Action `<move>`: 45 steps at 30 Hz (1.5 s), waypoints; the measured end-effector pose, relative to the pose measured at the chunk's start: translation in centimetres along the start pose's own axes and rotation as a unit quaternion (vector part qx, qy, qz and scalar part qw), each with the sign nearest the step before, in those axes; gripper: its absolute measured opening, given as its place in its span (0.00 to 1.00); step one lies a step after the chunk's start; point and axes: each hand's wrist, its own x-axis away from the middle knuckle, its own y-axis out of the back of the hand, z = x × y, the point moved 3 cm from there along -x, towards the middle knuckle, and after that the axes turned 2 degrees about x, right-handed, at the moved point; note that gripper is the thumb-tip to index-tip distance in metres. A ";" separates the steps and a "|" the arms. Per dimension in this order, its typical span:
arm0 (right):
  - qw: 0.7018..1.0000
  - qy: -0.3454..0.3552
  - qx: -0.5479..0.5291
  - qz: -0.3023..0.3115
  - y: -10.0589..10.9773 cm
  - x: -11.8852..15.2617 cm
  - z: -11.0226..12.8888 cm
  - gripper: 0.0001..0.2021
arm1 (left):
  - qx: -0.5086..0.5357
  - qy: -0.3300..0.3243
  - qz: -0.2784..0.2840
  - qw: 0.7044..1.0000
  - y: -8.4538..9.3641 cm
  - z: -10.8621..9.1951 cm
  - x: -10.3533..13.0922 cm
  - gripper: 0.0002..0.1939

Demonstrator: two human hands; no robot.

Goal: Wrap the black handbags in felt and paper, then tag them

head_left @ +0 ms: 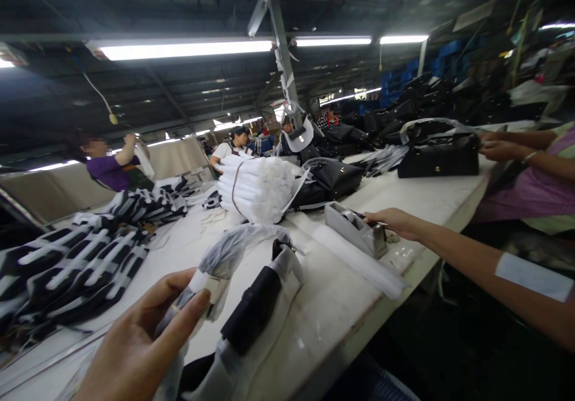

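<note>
My left hand (144,335) pinches a bag handle (224,257) wrapped in thin clear plastic, near the bottom left of the view. Beside it lies a black strap (254,311) partly covered in white wrapping, running down to the lower edge. Further right, my right hand (393,222) reaches to the end of a grey tape dispenser (354,227), its fingers pressed together at the cutting end. What those fingers hold is too small to tell. A white roll of wrapping (359,263) lies against the dispenser's near side.
A tied bundle of white rolls (256,188) stands mid-table (314,323). Wrapped black straps (76,263) are piled at the left. Black handbags (438,156) sit at the back and right. Another person's hands (503,146) are at the right edge; more people are behind.
</note>
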 end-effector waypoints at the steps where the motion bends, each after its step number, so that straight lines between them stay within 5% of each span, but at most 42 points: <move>1: 1.000 0.006 -0.021 0.002 0.2 0.2 0.3 0.22 | 0.006 0.005 0.001 1.000 0.0 0.0 0.0 0.38; 8: 0.989 0.042 -0.140 -0.014 1.6 3.7 1.0 0.17 | 0.045 0.052 -0.015 0.998 -0.5 -1.2 1.2 0.35; 11: 0.987 0.017 -0.160 -0.015 1.3 5.2 -0.9 0.16 | 0.048 0.056 -0.037 0.997 -0.6 -1.8 1.8 0.30; 16: 0.986 -0.015 -0.159 -0.057 0.3 6.5 -5.3 0.13 | 0.070 0.092 -0.018 0.993 -0.2 -0.8 0.8 0.36; 19: 0.984 -0.009 -0.152 -0.090 0.0 7.3 -6.0 0.15 | 0.054 0.075 -0.004 0.996 0.0 -0.9 0.7 0.36; 24: 0.983 0.108 -0.137 -0.051 -3.4 11.0 -0.2 0.20 | 0.097 0.010 0.024 0.995 -0.8 -2.8 2.1 0.28; 30: 0.938 0.247 -0.189 0.150 -12.2 18.6 11.7 0.16 | 0.096 -0.084 0.037 0.991 -1.6 -3.5 2.5 0.17; 34: 0.899 0.278 -0.246 0.232 -16.8 21.6 17.2 0.15 | 0.059 -0.131 0.010 0.990 -1.8 -3.2 2.6 0.13; 39: 0.913 0.294 -0.219 0.177 -19.6 21.2 19.3 0.17 | 0.018 -0.199 -0.050 0.979 -1.8 -3.5 3.5 0.11; 45: 0.935 0.306 -0.133 0.123 -19.7 21.3 19.1 0.19 | 0.024 -0.202 -0.048 0.978 -1.4 -3.3 4.1 0.11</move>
